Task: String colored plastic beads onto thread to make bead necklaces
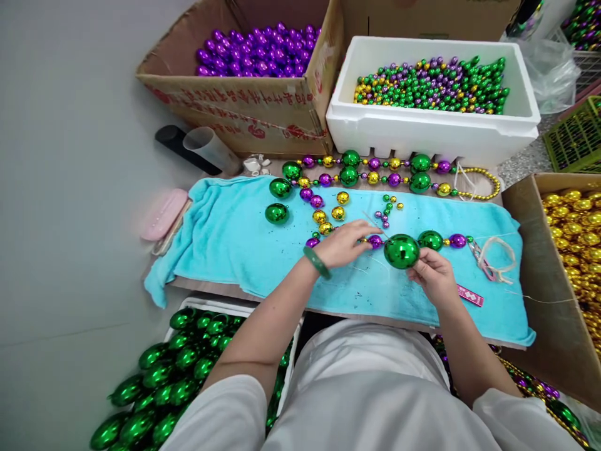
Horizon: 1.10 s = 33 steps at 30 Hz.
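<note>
My right hand grips a large shiny green bead by its right side, between thumb and fingers. Just left of that bead, my left hand hovers with its fingers stretched and apart, beside a purple bead. A thin pale strand shows near its fingertips; whether the fingers touch it I cannot tell. Another large green bead and a purple bead lie to the right, near a loop of white cord and small scissors. Gold beads lie beyond my left wrist.
A turquoise towel covers the table. Behind it lies a beaded strand. Around stand a cardboard box of purple beads, a white foam box, a carton of gold beads and a crate of green ones.
</note>
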Each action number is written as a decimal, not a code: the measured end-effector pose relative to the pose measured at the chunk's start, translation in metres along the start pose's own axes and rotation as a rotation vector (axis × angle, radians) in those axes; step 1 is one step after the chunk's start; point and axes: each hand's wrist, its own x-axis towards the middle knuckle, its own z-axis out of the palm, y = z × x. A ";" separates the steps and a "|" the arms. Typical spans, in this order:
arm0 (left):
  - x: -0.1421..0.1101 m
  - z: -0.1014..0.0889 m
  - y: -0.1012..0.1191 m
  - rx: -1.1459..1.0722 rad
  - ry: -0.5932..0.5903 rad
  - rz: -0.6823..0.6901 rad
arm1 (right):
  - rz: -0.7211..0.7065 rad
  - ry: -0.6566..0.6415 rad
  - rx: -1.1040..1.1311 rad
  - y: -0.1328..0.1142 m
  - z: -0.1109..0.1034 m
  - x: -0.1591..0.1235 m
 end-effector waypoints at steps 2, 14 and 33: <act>0.027 0.002 -0.001 0.281 0.054 -0.068 | -0.026 0.045 0.035 -0.003 -0.009 -0.001; 0.071 0.034 0.011 0.536 0.015 -0.264 | -0.071 0.142 0.013 -0.010 -0.040 -0.017; 0.002 0.004 0.001 -1.544 0.476 -0.290 | -0.070 0.129 -0.189 -0.006 -0.015 -0.010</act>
